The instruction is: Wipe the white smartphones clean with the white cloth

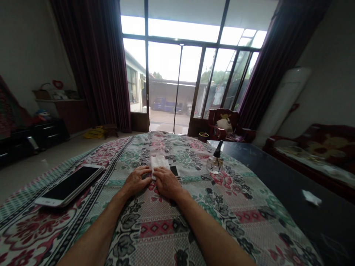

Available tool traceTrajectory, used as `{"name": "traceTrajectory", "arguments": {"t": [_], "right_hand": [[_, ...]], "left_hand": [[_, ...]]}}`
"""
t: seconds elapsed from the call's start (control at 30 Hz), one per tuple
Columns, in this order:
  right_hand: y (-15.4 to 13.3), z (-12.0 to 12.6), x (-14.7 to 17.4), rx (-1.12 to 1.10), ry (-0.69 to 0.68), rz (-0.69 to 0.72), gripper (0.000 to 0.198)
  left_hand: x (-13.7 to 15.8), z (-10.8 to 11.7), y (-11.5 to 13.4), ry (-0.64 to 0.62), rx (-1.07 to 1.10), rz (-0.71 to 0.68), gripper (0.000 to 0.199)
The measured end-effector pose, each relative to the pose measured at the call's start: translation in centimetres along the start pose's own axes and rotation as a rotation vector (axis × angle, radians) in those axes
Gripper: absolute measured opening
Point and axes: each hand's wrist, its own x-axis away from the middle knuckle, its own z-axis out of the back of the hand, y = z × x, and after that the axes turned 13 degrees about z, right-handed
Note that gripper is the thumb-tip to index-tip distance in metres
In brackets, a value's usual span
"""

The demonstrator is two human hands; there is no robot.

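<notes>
A folded white tissue [160, 161] lies on the patterned tablecloth [163, 229] in front of me. My right hand [168, 181] is over its near part, fingers closed down on it. At the tissue's left edge, the curled fingers and thumb of my left hand [138, 180] hold its border. Partly under the tissue and my right hand is a flat, dark-screened thing with a pale edge [174, 170], which looks like a phone; most of it is hidden. Both wrists rest close to the cloth.
To the left lies a large white phone [69, 186] with a dark screen. A clear glass bottle with a black top [215, 164] stands to the right. Beyond it, a crumpled white scrap [311, 197] lies on a dark tabletop [266, 177]. Wooden chairs and glass doors are behind.
</notes>
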Motion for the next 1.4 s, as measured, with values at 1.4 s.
{"name": "traceTrajectory", "arguments": {"t": [1.4], "right_hand": [[3.6,2.2,1.0,0.176,0.074,-0.536,0.028]], "left_hand": [[-0.3,0.9,5.3,-0.239,-0.296,-0.032,0.073]]}}
